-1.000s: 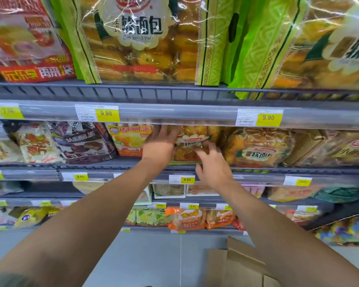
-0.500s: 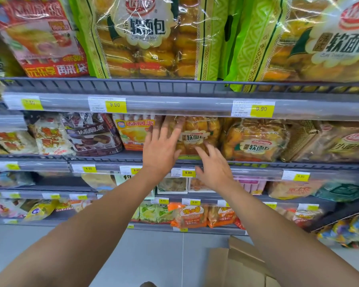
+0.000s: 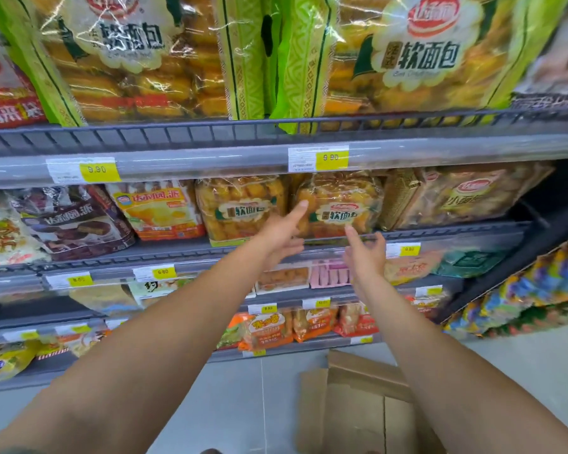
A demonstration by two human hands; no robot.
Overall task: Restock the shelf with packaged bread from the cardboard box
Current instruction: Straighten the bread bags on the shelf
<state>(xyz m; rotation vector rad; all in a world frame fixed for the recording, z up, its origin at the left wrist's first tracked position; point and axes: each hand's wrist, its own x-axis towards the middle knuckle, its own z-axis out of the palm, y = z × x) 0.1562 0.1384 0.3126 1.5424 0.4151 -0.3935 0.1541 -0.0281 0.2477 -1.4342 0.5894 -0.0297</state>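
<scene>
Bread packs, two near left hand, right hand, one cardboard box

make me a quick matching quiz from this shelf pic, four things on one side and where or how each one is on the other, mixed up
Things:
1. cardboard box
2. large green bread bag
3. small bread pack
4. left hand

Place or state:
a. on the top shelf
b. on the floor, lower right
c. open, fingers stretched forward
d. on the second shelf, below a 9.90 tag

Pairs: 1-b, 2-a, 3-d, 4-c
</scene>
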